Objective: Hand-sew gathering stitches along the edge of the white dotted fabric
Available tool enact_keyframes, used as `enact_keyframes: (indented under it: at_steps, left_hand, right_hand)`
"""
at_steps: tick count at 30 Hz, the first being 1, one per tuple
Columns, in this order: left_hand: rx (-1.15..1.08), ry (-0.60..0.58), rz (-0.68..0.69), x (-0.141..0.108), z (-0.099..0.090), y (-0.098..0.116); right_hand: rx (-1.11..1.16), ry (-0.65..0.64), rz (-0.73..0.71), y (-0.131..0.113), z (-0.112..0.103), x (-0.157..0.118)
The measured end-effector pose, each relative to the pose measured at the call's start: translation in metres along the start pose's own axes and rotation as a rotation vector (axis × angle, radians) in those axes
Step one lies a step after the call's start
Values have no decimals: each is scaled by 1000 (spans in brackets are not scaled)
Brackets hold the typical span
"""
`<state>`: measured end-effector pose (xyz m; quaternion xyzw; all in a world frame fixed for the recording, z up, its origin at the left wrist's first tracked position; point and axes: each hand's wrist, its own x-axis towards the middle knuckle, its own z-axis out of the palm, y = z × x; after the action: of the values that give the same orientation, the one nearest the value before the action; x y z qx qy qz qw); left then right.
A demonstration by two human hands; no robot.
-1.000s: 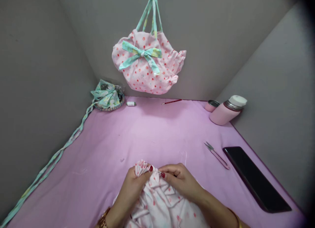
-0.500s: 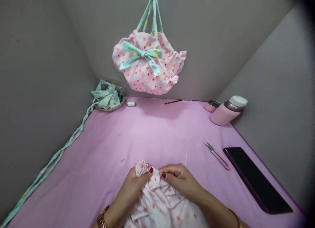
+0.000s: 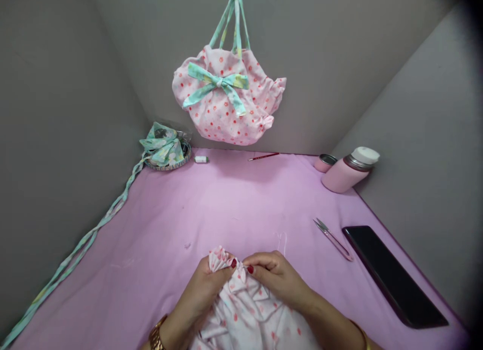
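So the left hand (image 3: 207, 283) had the bunched edge of that soft white fabric with pinkish-red dots (image 3: 251, 309) pinched under its thumb. The gathers ran rightward to the right hand (image 3: 279, 278), its fingertips pressed together right beside them (on what, couldn't tell). Loose folds spilled toward the wearer.

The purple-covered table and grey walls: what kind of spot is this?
Probably a small sewing corner: thread snips and a thread spool lie on the table, and both hands gather spotted fabric.
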<state>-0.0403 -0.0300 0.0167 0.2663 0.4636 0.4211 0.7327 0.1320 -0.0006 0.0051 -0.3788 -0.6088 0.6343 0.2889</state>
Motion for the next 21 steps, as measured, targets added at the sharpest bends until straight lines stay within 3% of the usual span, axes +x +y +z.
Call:
enact_keyframes:
  at_steps: [14,21]
  left_hand:
    - [85,130,47,-3,5,4]
    - [315,175,151,-3,0,3]
  right_hand:
    - [33,55,49,4,1,1]
    - [-14,58,71,2,3,0]
